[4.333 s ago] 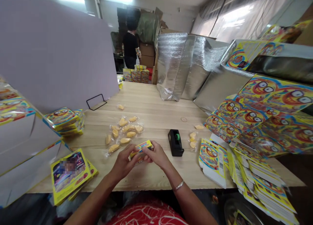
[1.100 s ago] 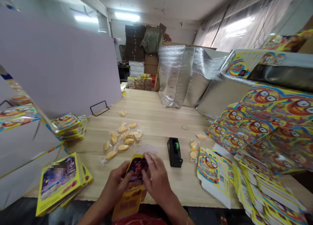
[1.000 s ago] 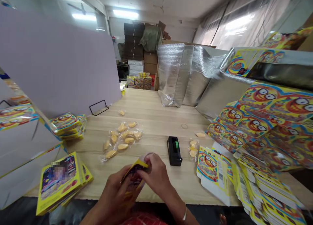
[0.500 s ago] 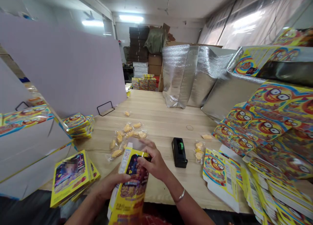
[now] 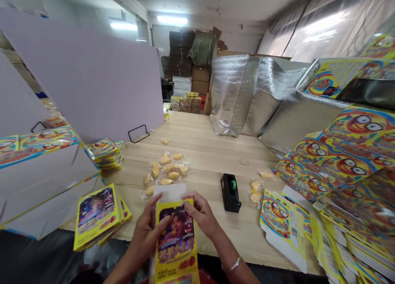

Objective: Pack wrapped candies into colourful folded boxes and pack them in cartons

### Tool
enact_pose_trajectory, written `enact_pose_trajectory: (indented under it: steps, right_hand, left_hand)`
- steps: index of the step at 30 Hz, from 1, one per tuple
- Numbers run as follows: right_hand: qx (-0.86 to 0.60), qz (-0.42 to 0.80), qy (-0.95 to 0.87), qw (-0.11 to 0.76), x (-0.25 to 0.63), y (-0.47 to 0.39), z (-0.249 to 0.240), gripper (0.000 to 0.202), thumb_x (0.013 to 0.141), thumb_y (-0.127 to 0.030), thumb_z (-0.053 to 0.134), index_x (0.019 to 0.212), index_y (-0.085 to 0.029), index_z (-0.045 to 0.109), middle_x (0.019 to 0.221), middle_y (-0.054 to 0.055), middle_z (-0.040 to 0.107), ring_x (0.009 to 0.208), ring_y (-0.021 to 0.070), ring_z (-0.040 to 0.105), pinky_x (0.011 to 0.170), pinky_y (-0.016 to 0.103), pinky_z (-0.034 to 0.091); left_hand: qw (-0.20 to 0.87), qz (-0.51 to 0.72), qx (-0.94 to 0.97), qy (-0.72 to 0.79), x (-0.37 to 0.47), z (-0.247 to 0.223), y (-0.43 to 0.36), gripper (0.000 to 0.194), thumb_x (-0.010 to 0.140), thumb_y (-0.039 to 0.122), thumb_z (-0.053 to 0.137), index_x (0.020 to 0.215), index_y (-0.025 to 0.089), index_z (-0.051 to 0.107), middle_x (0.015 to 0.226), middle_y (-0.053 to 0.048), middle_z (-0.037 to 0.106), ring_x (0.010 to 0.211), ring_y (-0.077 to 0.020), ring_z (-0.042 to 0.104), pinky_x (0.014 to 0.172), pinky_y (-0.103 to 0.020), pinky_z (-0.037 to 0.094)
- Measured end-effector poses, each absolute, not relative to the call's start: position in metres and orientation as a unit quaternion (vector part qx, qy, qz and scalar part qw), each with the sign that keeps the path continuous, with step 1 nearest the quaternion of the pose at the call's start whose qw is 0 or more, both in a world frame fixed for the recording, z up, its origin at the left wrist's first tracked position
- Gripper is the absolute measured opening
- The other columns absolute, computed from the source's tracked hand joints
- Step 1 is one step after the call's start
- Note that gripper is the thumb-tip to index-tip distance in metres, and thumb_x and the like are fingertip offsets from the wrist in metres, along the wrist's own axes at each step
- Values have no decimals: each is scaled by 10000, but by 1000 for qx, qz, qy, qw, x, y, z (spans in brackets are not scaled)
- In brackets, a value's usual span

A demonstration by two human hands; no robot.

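Observation:
A yellow printed cardboard box (image 5: pixel 175 243) stands tilted at the near table edge, its white top flap (image 5: pixel 170 191) raised and pointing away from me. My left hand (image 5: pixel 148 226) grips the box's left side, thumb lying across the printed front. At the upper right corner, my right hand (image 5: pixel 200 213) pinches the edge by the flap. Just beyond the flap lie several individually wrapped yellow pastries (image 5: pixel 168 169). To the right of my right hand sits a black tape dispenser (image 5: pixel 231 193) with a green core.
Finished-looking yellow boxes (image 5: pixel 95 214) are stacked at the left, beside larger white-sided cartons (image 5: pixel 37 181). Flat box blanks (image 5: pixel 284 218) and a high pile of printed cartons (image 5: pixel 336 152) fill the right. Silver foil bags (image 5: pixel 230 95) stand at the back. A lilac panel (image 5: pixel 101 78) borders the left.
The box has turned from an angle to nearly upright, its printed front now facing me. My left hand has moved up its side. The view has shifted slightly left.

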State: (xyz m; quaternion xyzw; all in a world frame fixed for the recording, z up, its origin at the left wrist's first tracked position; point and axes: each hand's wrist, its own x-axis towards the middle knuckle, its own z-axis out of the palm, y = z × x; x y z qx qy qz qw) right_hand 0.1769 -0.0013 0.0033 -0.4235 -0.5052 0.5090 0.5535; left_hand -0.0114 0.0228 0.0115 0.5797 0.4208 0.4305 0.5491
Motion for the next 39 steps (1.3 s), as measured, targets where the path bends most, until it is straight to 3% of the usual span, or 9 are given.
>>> enact_pose_trajectory:
  steps: [3,6,9,13,19,22,25,32,39]
  right_hand:
    - [-448,491,-540,517,188,-2,-3,440,863,-540,569,631,-176,481,615,-43,410,575,95,364,536,230,291]
    - [-504,392,-579,507,185,-6,-6,478,944,-521,430,618,-173,474,609,-36,403,597,105,380,558,241,297]
    - [-527,317,-582,532,175,-9,-9,400,972,-468,393,795,-172,594,747,3,520,723,136,489,661,253,383]
    - [-498,368,-487,616,170,-8,-13,421,918,-493,506,1238,-219,497,809,-7,533,709,134,532,657,248,445]
    - [-447,456,-485,598,182,-5,-6,354,800,-523,654,736,-181,592,804,32,623,727,148,552,645,254,437]
    - [-477,480,-425,601,183,-1,2,303,754,-460,717,740,-176,610,673,-19,582,620,112,498,592,228,403]
    - [-475,525,-386,591,186,1,6,285,706,-423,759,753,-167,644,636,-42,569,571,86,469,556,206,375]
    - [-465,581,-399,536,209,-14,-11,317,714,-466,741,821,-168,724,743,-3,671,636,100,560,599,213,438]
    - [-457,525,-436,570,199,-20,-21,295,760,-441,707,926,-201,747,868,16,726,740,134,624,673,248,482]
  left_hand:
    - [595,357,614,377,-11,12,32,332,825,516,595,910,196,612,759,-2,650,673,-168,603,599,-248,502]
    - [553,330,670,368,-9,19,42,415,854,529,542,641,177,603,681,-7,596,663,-164,553,622,-252,474]
    - [566,351,649,369,-9,19,47,359,820,532,592,872,196,708,911,-46,682,912,-233,606,826,-307,485]
    - [655,398,539,350,-12,12,46,562,831,485,616,1338,275,489,1200,-57,649,1108,-251,585,926,-357,471]
    - [628,356,604,337,-9,27,46,307,776,472,675,714,171,671,1097,-81,677,922,-232,641,774,-292,514]
    - [583,395,594,389,4,35,48,282,769,452,678,841,180,663,753,-2,647,631,-139,588,570,-222,466]
    - [591,383,593,389,11,36,51,367,755,444,683,1007,178,669,725,7,648,600,-141,583,547,-226,455]
    - [578,274,695,327,-5,29,51,299,812,423,620,972,209,754,956,-50,734,902,-225,641,773,-280,492]
    - [581,304,651,382,3,33,60,311,774,471,623,742,172,705,611,10,632,566,-144,549,517,-222,413]
